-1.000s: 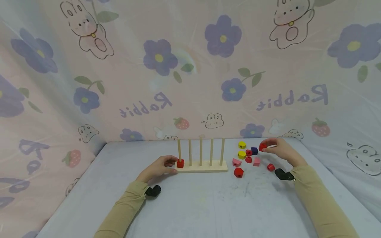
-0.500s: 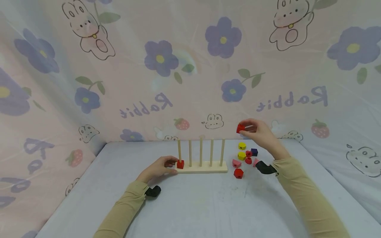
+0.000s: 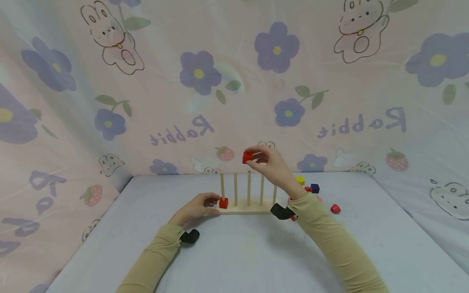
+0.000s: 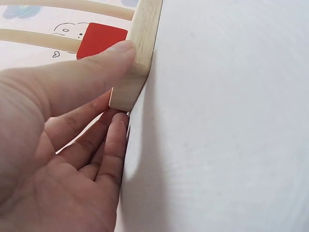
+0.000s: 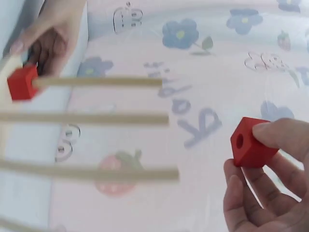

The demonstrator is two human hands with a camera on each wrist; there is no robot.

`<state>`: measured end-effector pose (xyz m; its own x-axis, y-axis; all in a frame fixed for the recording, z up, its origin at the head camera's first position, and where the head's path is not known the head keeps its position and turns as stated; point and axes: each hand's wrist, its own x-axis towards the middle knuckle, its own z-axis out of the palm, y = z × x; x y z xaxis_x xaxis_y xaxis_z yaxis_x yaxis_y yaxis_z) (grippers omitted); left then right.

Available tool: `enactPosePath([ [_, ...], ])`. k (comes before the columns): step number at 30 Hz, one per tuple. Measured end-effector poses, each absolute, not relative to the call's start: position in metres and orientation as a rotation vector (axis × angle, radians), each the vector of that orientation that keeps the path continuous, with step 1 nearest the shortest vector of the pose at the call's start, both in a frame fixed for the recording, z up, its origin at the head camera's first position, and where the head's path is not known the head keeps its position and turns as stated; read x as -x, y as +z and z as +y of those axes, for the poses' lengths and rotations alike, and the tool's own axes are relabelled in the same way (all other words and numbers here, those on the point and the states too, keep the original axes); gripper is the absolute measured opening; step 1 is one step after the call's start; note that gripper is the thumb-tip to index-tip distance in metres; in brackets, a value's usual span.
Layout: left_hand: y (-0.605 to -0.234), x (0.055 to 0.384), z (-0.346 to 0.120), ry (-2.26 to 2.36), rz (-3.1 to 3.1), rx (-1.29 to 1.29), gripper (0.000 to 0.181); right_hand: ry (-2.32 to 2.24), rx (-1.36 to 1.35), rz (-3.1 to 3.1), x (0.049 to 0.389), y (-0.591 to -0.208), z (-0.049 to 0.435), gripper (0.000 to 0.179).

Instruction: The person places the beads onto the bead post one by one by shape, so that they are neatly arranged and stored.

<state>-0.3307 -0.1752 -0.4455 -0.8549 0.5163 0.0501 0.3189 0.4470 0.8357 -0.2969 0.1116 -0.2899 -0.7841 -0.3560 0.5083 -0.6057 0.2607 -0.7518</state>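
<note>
A wooden peg stand (image 3: pixel 238 211) with several upright pegs stands on the table. One red cube bead (image 3: pixel 223 203) sits at the foot of its leftmost peg, against the base. My left hand (image 3: pixel 196 208) holds the base's left end; in the left wrist view the thumb (image 4: pixel 108 60) lies along the front side and the other fingers reach round the end. Above the middle peg's top, my right hand (image 3: pixel 270 165) pinches a second red cube bead (image 5: pixel 251 145) between thumb and fingers. The hole in that bead faces the pegs in the right wrist view.
Loose beads lie right of the stand, partly hidden behind my right forearm: a yellow one (image 3: pixel 300 180), a dark blue cube (image 3: pixel 314 188), a red one (image 3: pixel 335 208) and several others. A patterned cloth (image 3: pixel 234 101) hangs behind the table.
My right hand has lifted the red cube bead from among the loose beads and carried it left, over the pegs. The left hand stays at the stand's end.
</note>
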Motion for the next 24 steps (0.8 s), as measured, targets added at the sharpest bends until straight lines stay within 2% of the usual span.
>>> enactPosePath([
  [2, -0.445, 0.331, -0.175, 1.356, 2.49, -0.7, 0.052, 1.54, -0.927, -2.282, 0.292, -0.29, 0.096, 0.034],
  [9, -0.446, 0.334, -0.175, 1.346, 2.494, -0.707, 0.051, 1.52, -1.041, -2.167, 0.308, -0.319, 0.06, 0.035],
  [24, -0.446, 0.334, -0.175, 1.347, 2.49, -0.721, 0.051, 1.458, -0.991, -2.189, 0.312, -0.338, 0.038, 0.033],
])
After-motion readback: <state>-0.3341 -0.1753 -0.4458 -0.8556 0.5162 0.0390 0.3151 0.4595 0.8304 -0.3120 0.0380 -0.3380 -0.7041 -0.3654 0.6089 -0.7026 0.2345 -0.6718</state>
